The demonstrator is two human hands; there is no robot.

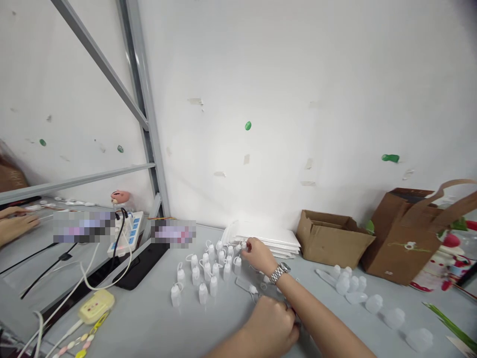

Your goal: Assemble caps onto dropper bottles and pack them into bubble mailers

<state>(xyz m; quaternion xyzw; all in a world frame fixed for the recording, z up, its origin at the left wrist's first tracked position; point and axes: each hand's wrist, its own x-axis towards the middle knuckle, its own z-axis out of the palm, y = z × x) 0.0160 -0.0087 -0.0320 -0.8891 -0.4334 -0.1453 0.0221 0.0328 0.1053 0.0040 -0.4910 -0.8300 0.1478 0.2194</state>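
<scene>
Wearing a metal wristwatch (279,272), my right hand (260,255) reaches to the back of a group of small white plastic bottles. Its thumb and fingers are pinched on a small bottle (244,245) at the group's right edge. Several similar bottles (206,271) stand upright on the grey table, many with thin strap loops at their caps. Closer to me, my left hand (270,323) is closed, its fingers curled away from view, so whatever they hold is hidden. Just beyond it, a clear bottle (244,285) lies on its side.
White padded envelopes (268,236) are stacked against the wall, beside an open cardboard box (331,243) and a brown paper bag (408,243). More translucent bottles (374,303) lie at right. A power strip (128,231), cables and a yellow device (96,306) occupy the left. Another person's hand (17,226) shows far left.
</scene>
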